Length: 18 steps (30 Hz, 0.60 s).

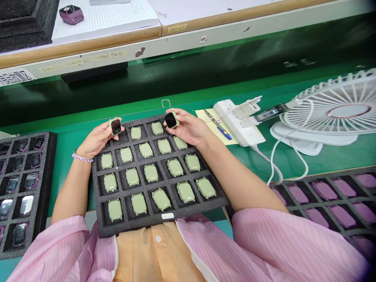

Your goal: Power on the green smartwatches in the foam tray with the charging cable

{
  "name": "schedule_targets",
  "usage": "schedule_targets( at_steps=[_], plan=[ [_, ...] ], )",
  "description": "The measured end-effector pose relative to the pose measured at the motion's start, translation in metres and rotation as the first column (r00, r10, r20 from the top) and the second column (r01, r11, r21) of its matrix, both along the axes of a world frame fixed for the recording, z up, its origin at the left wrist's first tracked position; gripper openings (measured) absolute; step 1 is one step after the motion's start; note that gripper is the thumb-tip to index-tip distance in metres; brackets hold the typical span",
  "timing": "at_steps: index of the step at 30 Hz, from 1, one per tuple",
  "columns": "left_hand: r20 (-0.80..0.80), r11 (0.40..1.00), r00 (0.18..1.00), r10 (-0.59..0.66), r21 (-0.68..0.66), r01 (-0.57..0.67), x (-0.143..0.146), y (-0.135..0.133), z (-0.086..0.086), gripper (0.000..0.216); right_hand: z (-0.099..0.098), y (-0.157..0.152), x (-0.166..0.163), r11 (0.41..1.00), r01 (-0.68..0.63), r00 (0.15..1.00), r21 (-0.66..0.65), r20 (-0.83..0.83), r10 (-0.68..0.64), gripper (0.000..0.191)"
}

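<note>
My left hand (101,137) is closed around a green smartwatch case (115,126), its dark screen turned up, over the tray's far left corner. A second green smartwatch case (170,120), also with a black screen, is pinched in my right hand (188,127) above the far right corner. Below both hands a black foam tray (98,217) slants against my body. Its compartments hold several green watch cases (151,172), lying with plain green faces up. My right hand and forearm partly cover the compartments at the far right.
At left stands a foam tray (50,168) of dark-screened watches; another with purple cases (324,190) lies at right. A power strip (239,123), a pen (225,132), cables and a white fan (337,111) occupy the right side. A purple watch case (71,14) sits on the shelf paper.
</note>
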State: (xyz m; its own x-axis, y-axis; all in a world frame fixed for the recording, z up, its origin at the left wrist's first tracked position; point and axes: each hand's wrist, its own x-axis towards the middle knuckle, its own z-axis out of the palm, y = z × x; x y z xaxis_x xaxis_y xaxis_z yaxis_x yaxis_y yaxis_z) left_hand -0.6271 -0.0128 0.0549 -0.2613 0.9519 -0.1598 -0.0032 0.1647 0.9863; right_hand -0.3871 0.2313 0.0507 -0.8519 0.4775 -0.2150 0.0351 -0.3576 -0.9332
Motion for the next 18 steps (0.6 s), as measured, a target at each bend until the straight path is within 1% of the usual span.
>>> schedule_targets(
  at_steps=[3,6,8,9,10,11,12,13,14,15,16,17,18],
  plan=[
    [-0.015,1.000,1.000,0.009,-0.020,-0.010,0.001,0.001,0.000,0.142,0.002,-0.002,-0.001,0.999,-0.003,1.000,0.036,0.018,0.003,0.104],
    [-0.025,0.999,1.000,0.015,-0.032,-0.015,0.002,0.001,0.002,0.148,0.003,-0.003,-0.001,0.992,-0.027,0.998,0.120,0.060,0.020,0.106],
    [-0.012,1.000,1.000,0.007,-0.017,-0.007,0.003,0.000,0.004,0.148,0.003,-0.003,0.001,0.967,-0.027,0.992,0.254,0.123,-0.005,0.106],
    [0.002,1.000,1.000,0.004,-0.004,-0.004,0.004,0.000,0.005,0.146,0.002,-0.003,0.002,0.934,-0.021,0.986,0.357,0.160,-0.039,0.104],
    [0.019,1.000,1.000,0.005,0.010,-0.005,0.004,-0.001,0.007,0.145,0.002,-0.002,0.004,0.879,-0.016,0.974,0.476,0.205,-0.093,0.098],
    [0.038,1.000,0.999,0.007,0.025,-0.008,0.005,-0.001,0.009,0.144,0.001,-0.001,0.004,0.802,-0.032,0.952,0.596,0.262,-0.157,0.091],
    [0.056,0.999,0.998,0.012,0.036,-0.014,0.006,-0.002,0.011,0.144,0.002,-0.001,0.005,0.712,-0.079,0.917,0.698,0.331,-0.223,0.082],
    [0.071,0.999,0.997,0.016,0.046,-0.020,0.007,-0.002,0.013,0.143,0.003,-0.002,0.005,0.618,-0.157,0.873,0.771,0.401,-0.279,0.075],
    [0.085,0.998,0.996,0.018,0.052,-0.022,0.008,-0.002,0.015,0.143,0.005,-0.004,0.005,0.528,-0.250,0.826,0.811,0.463,-0.320,0.071],
    [0.097,0.998,0.995,0.015,0.058,-0.020,0.010,-0.002,0.017,0.143,0.008,-0.008,0.004,0.449,-0.343,0.784,0.825,0.515,-0.348,0.070],
    [0.108,0.998,0.994,0.006,0.061,-0.013,0.011,-0.002,0.019,0.142,0.012,-0.013,0.002,0.384,-0.422,0.743,0.821,0.556,-0.373,0.070],
    [0.117,0.998,0.993,-0.007,0.062,0.000,0.013,-0.002,0.021,0.141,0.017,-0.019,0.001,0.336,-0.485,0.703,0.808,0.588,-0.399,0.072],
    [0.125,0.998,0.992,-0.026,0.060,0.019,0.016,-0.001,0.022,0.140,0.023,-0.026,-0.001,0.302,-0.533,0.664,0.790,0.612,-0.430,0.072]
  ],
)
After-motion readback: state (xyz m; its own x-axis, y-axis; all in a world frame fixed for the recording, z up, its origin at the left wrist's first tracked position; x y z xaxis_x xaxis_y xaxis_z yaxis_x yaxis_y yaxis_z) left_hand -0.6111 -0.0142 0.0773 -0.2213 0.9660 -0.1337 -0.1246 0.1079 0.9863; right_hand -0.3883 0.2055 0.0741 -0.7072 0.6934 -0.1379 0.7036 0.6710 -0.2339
